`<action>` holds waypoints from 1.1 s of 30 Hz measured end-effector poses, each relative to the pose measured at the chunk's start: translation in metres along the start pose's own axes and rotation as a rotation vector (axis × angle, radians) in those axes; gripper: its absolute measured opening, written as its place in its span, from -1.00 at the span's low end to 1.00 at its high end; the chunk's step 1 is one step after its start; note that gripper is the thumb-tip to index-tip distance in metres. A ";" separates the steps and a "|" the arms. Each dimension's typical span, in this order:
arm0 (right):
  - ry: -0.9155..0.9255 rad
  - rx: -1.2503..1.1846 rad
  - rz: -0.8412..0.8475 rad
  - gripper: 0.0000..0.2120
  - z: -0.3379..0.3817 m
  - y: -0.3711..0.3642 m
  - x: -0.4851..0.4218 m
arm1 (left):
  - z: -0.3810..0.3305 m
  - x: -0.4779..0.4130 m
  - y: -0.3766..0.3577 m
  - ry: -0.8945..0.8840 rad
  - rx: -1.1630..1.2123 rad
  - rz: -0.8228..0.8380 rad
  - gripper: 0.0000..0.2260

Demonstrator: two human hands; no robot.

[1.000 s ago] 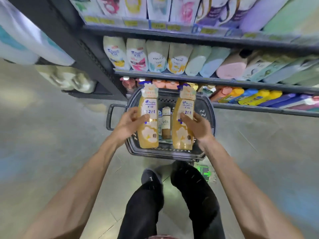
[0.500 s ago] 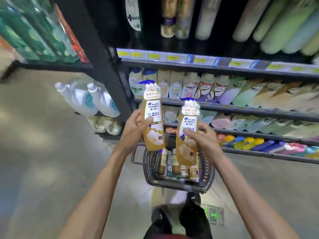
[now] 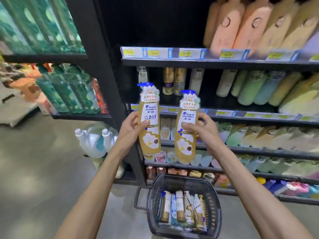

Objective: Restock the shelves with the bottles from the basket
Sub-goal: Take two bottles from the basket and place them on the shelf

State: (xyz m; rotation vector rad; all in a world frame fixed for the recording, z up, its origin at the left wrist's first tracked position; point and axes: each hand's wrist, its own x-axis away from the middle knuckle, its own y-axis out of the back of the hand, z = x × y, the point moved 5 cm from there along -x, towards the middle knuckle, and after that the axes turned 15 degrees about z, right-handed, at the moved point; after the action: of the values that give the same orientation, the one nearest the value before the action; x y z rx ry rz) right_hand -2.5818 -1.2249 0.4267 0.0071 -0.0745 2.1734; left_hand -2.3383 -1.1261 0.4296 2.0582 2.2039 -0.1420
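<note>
Shelf bottles (image 3: 269,137) at the right smear into blur, the yellow price tags (image 3: 186,53) cannot be read, the top edge cuts the peach bottles (image 3: 227,23), and golden bottles (image 3: 149,140) hide most fingers of the left hand (image 3: 130,128) and right hand (image 3: 203,131).

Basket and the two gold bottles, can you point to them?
Basket (image 3: 179,184), head view, on its far wall.
Left bottle (image 3: 149,142), head view, on its lower body.
Right bottle (image 3: 185,149), head view, on its lower body.
</note>
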 end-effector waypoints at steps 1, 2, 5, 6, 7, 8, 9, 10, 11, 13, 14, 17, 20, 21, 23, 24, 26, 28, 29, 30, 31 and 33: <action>0.017 0.000 0.007 -0.48 0.008 0.001 -0.005 | -0.009 -0.006 0.001 -0.012 -0.014 -0.001 -0.64; 0.033 0.003 0.019 -0.47 0.016 0.002 -0.009 | -0.018 -0.012 0.002 -0.023 -0.032 -0.005 -0.63; 0.097 0.025 0.043 -0.50 0.041 0.005 -0.025 | -0.043 -0.027 0.006 -0.073 -0.077 -0.002 -0.61; 0.113 0.031 0.056 -0.50 0.050 0.006 -0.030 | -0.050 -0.031 0.007 -0.086 -0.084 -0.004 -0.59; 0.128 0.031 0.069 -0.50 0.058 0.006 -0.035 | -0.056 -0.035 0.008 -0.100 -0.087 -0.010 -0.57; 0.146 0.030 0.080 -0.51 0.067 0.006 -0.040 | -0.063 -0.039 0.010 -0.116 -0.091 -0.016 -0.54; 0.164 0.036 0.088 -0.51 0.074 0.007 -0.046 | -0.069 -0.043 0.011 -0.131 -0.095 -0.021 -0.52; 0.177 0.053 0.099 -0.52 0.081 0.007 -0.051 | -0.074 -0.047 0.012 -0.141 -0.096 -0.028 -0.51; 0.185 0.070 0.110 -0.54 0.087 0.007 -0.055 | -0.079 -0.052 0.013 -0.148 -0.099 -0.035 -0.50; 0.197 0.085 0.130 -0.60 0.096 0.008 -0.064 | -0.087 -0.061 0.015 -0.162 -0.109 -0.051 -0.51; 0.202 0.089 0.136 -0.63 0.099 0.009 -0.069 | -0.089 -0.066 0.017 -0.164 -0.111 -0.059 -0.54; 0.223 0.077 0.157 -0.71 0.110 0.012 -0.082 | -0.097 -0.077 0.020 -0.173 -0.121 -0.073 -0.61; 0.239 0.053 0.183 -0.74 0.117 0.016 -0.096 | -0.103 -0.087 0.025 -0.186 -0.135 -0.087 -0.57; 0.240 0.057 0.192 -0.73 0.118 0.017 -0.101 | -0.103 -0.090 0.028 -0.187 -0.136 -0.096 -0.54; 0.244 0.068 0.203 -0.71 0.120 0.018 -0.110 | -0.103 -0.094 0.034 -0.186 -0.136 -0.117 -0.50; 0.250 0.073 0.212 -0.71 0.122 0.017 -0.114 | -0.103 -0.096 0.037 -0.189 -0.137 -0.124 -0.50; 0.262 0.076 0.231 -0.72 0.129 0.013 -0.123 | -0.105 -0.100 0.042 -0.187 -0.139 -0.126 -0.50; 0.278 0.085 0.244 -0.73 0.137 0.008 -0.131 | -0.108 -0.104 0.047 -0.191 -0.141 -0.129 -0.50; 0.285 0.093 0.246 -0.73 0.141 0.005 -0.135 | -0.110 -0.107 0.050 -0.197 -0.142 -0.133 -0.51; 0.291 0.101 0.243 -0.72 0.145 0.002 -0.139 | -0.113 -0.110 0.052 -0.204 -0.140 -0.134 -0.51; 0.298 0.106 0.238 -0.72 0.148 0.000 -0.143 | -0.116 -0.113 0.055 -0.214 -0.138 -0.134 -0.51; 0.301 0.093 0.228 -0.71 0.155 -0.007 -0.152 | -0.119 -0.119 0.062 -0.231 -0.132 -0.127 -0.53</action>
State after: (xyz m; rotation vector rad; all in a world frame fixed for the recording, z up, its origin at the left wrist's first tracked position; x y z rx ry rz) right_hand -2.4939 -1.3545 0.5765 -0.2874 0.2071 2.3781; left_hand -2.2717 -1.2213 0.5668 1.7388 2.1401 -0.2275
